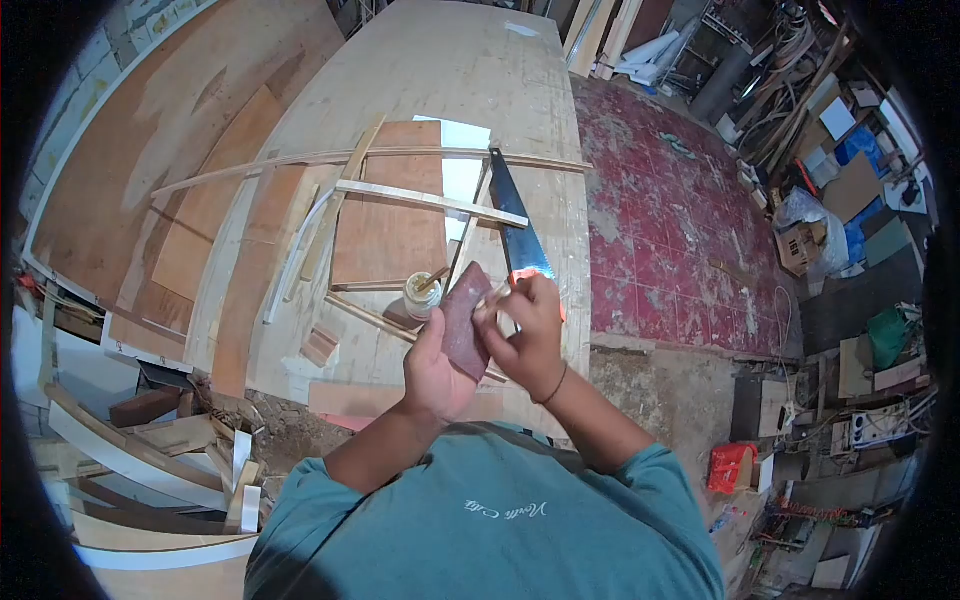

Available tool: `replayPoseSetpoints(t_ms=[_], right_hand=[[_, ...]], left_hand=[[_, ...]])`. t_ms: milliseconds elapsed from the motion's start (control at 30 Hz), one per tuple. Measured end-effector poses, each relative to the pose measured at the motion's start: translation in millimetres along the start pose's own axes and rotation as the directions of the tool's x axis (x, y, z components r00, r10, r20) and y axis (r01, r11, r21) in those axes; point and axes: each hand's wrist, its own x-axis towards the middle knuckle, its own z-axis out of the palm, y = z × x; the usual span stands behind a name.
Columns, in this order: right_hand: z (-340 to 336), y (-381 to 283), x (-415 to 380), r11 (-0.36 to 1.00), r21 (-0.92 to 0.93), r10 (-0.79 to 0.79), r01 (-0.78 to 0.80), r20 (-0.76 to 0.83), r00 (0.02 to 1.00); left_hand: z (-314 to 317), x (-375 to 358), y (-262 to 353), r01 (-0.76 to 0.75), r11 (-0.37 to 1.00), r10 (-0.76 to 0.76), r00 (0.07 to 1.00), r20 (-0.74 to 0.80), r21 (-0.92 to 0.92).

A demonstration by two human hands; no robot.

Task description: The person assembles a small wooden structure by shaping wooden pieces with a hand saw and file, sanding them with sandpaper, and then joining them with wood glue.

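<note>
A dull red piece of sandpaper [463, 325] lies tilted across my left hand [435, 375], gripped with the thumb along its near left edge. Over its right side, my right hand [527, 335] has its fingers pinched together. Something small and pale seems to be at those fingertips, too hidden to name. Just beyond my left hand stands an open jar [422, 297] with a stick or brush handle in it. A handsaw [515, 215] with an orange handle lies past my right hand, its handle partly covered by that hand.
Wooden strips [430, 197] lie crossed over a brown plywood panel [390, 235] and a white sheet [462, 165] on the worktable [440, 60]. A small wood block [320, 346] sits at left. Large boards [150, 170] lean along the left. Clutter, including a cardboard box [798, 248], lines the right wall.
</note>
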Motion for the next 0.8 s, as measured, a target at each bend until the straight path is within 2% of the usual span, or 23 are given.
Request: replayPoseSetpoints(t_ms=[33, 100, 133, 167, 233, 300, 333, 367, 400, 433, 500, 533, 567, 600, 633, 667, 700, 767, 800], right_hand=[[-2.6, -7.9, -3.0, 1.000, -0.001, -0.007, 0.007, -0.004, 1.000], [-10.9, -31.0, -16.4, 0.973, 0.196, -0.166, 0.123, 0.226, 0.960], [-10.3, -14.5, -13.1, 0.965, 0.170, -0.232, 0.201, 0.184, 0.955], [-2.1, 10.7, -12.8, 0.993, 0.043, -0.110, 0.106, 0.103, 0.989], [1.5, 12.6, -2.2, 0.994, 0.084, 0.077, -0.077, 0.000, 0.997], [-9.7, -21.6, -16.3, 0.968, 0.227, -0.158, 0.110, 0.208, 0.965], [-16.0, -39.9, -11.5, 0.965, 0.241, -0.148, 0.100, 0.191, 0.970], [-13.2, -29.8, -7.6, 0.966, 0.242, -0.143, 0.095, 0.188, 0.972], [-8.8, -9.9, 1.5, 0.983, 0.180, -0.053, 0.035, 0.098, 0.994], [-7.4, 0.0, 8.6, 0.992, 0.121, 0.031, -0.031, 0.002, 1.000], [-9.7, -12.3, 7.0, 0.996, 0.091, 0.016, -0.014, -0.022, 1.000], [-14.9, -30.4, -1.4, 0.981, 0.175, -0.101, 0.087, 0.078, 0.992], [-17.3, -40.5, -7.6, 0.948, 0.269, -0.217, 0.167, 0.170, 0.961], [-14.2, -14.9, -10.5, 0.942, 0.219, -0.302, 0.256, 0.215, 0.929], [-11.9, -0.4, -4.1, 0.979, 0.082, -0.196, 0.188, 0.117, 0.974], [-13.1, 18.0, 11.0, 0.993, 0.056, -0.110, 0.108, 0.050, 0.993], [-18.4, 31.5, 21.0, 0.999, 0.034, -0.025, 0.026, -0.022, 0.999], [-46.6, 23.2, 30.1, 0.958, 0.221, 0.204, -0.182, -0.082, 0.975], [-56.7, 26.5, 27.6, 0.959, 0.243, 0.158, -0.143, -0.043, 0.986]], left_hand=[[-2.2, -1.9, 2.7, -0.004, 1.000, 0.004, 1.000, 0.007, 0.002], [-7.2, -9.8, 6.3, 0.105, 0.994, -0.105, 0.994, 0.019, 0.029], [-7.5, -7.7, 4.3, 0.102, 0.995, -0.101, 0.994, 0.051, -0.002], [-5.8, -6.4, 1.6, 0.107, 0.994, -0.107, 0.993, 0.045, -0.001], [3.2, -2.9, -2.2, -0.002, 0.999, 0.002, 1.000, 0.003, 0.034], [1.8, -6.6, 5.0, 0.026, 1.000, -0.026, 0.999, 0.038, -0.001], [-1.8, -9.0, 7.8, 0.082, 0.997, -0.083, 0.995, 0.055, 0.009], [-4.0, -11.0, 9.3, 0.142, 0.990, -0.143, 0.987, 0.071, 0.022], [8.3, -7.4, 7.3, 0.042, 0.999, -0.044, 0.997, 0.070, 0.032], [7.8, -8.2, 6.3, 0.045, 0.998, -0.047, 0.996, 0.070, 0.033], [6.5, -5.2, 4.8, 0.000, 0.999, -0.002, 0.998, 0.058, 0.040], [1.6, -8.9, 11.2, 0.115, 0.992, -0.119, 0.989, 0.091, 0.046], [-0.6, -8.2, 10.3, 0.113, 0.992, -0.117, 0.989, 0.090, 0.047], [0.8, -8.1, 10.6, 0.100, 0.995, -0.102, 0.990, 0.095, 0.025], [3.0, -7.7, 9.4, 0.085, 0.996, -0.084, 0.991, 0.100, 0.001], [9.1, -5.9, 3.9, -0.021, 0.997, 0.019, 1.000, 0.017, 0.077], [8.2, -9.2, 5.8, -0.019, 0.997, 0.018, 1.000, 0.018, 0.078], [4.2, -13.3, 16.6, -0.041, 0.999, 0.040, 0.999, 0.017, 0.017], [0.0, -10.1, 24.2, -0.064, 0.997, 0.063, 0.998, 0.030, 0.035]])
